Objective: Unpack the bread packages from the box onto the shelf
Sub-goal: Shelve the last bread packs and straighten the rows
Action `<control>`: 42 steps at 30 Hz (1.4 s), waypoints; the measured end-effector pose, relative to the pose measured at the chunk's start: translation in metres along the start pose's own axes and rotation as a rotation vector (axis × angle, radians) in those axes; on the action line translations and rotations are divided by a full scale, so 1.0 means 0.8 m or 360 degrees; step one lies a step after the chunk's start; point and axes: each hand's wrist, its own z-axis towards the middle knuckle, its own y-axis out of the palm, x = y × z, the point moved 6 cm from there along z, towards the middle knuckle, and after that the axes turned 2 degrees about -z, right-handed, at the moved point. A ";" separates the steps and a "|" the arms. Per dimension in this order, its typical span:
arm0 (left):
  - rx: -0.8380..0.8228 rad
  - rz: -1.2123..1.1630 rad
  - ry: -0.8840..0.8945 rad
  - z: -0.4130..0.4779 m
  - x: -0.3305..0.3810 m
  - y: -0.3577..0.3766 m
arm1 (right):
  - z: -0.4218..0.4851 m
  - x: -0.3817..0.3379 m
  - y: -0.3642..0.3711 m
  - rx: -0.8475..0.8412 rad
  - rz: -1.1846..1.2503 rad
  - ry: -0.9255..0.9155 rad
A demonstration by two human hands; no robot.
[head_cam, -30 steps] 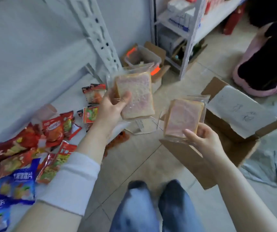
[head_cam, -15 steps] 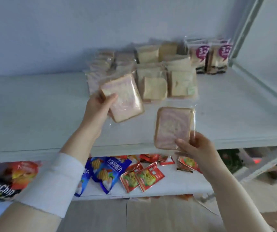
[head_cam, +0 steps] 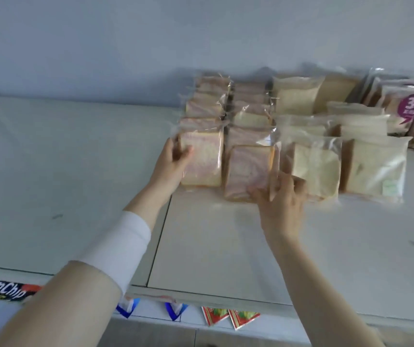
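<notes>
Two pink-swirled bread packages in clear wrap lie at the front of two rows on the white shelf (head_cam: 75,171). My left hand (head_cam: 173,161) grips the left edge of the left bread package (head_cam: 204,159). My right hand (head_cam: 278,199) holds the lower right corner of the right bread package (head_cam: 247,171), thumb on top. Both packages rest on the shelf against the rows behind them. The box is out of view.
Behind stand rows of pink bread (head_cam: 208,106), and to the right pale bread packages (head_cam: 373,166) and bags with purple labels (head_cam: 411,106). A seam (head_cam: 158,241) splits the shelf boards. Snack bags (head_cam: 228,316) lie on the lower shelf; the wall (head_cam: 175,33) backs the shelf.
A second ago I held both packages over the box on the floor. I lifted them to the shelf, and now both lie down at the front of the pink rows.
</notes>
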 end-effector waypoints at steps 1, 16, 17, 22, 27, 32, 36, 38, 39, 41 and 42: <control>0.0070 0.0142 0.0057 0.006 0.000 0.000 | 0.000 -0.005 0.001 0.0136 -0.0136 -0.0123; -0.0040 -0.0227 -0.0168 0.041 -0.022 0.004 | 0.003 -0.112 0.085 -0.0156 -0.0868 -0.0886; -0.0070 -0.0225 -0.0192 0.053 -0.021 0.003 | 0.007 -0.113 0.090 -0.0161 -0.0913 -0.0878; -0.0361 -0.0327 -0.0104 0.107 -0.002 0.015 | 0.010 -0.123 0.109 -0.0063 -0.1014 -0.0836; -0.0462 -0.0708 -0.0116 0.114 -0.022 0.030 | 0.018 -0.141 0.133 0.0131 -0.0830 -0.0745; -0.0531 -0.0781 -0.0022 0.122 -0.021 0.039 | 0.041 -0.152 0.153 0.0219 -0.0912 -0.0625; -0.0575 -0.0744 -0.0248 0.148 -0.035 0.049 | 0.058 -0.158 0.154 0.0253 -0.0953 -0.0565; -0.0637 -0.0851 -0.0425 0.157 -0.030 0.052 | 0.059 -0.157 0.155 0.0271 -0.0973 -0.0590; -0.0619 -0.0948 -0.0438 0.161 -0.016 0.051 | 0.059 -0.157 0.156 0.0282 -0.0975 -0.0605; -0.0711 -0.1135 -0.0450 0.169 0.008 0.060 | 0.061 -0.155 0.156 0.0301 -0.0970 -0.0617; -0.0764 -0.1210 -0.0440 0.172 0.009 0.067 | 0.063 -0.154 0.156 0.0310 -0.0965 -0.0618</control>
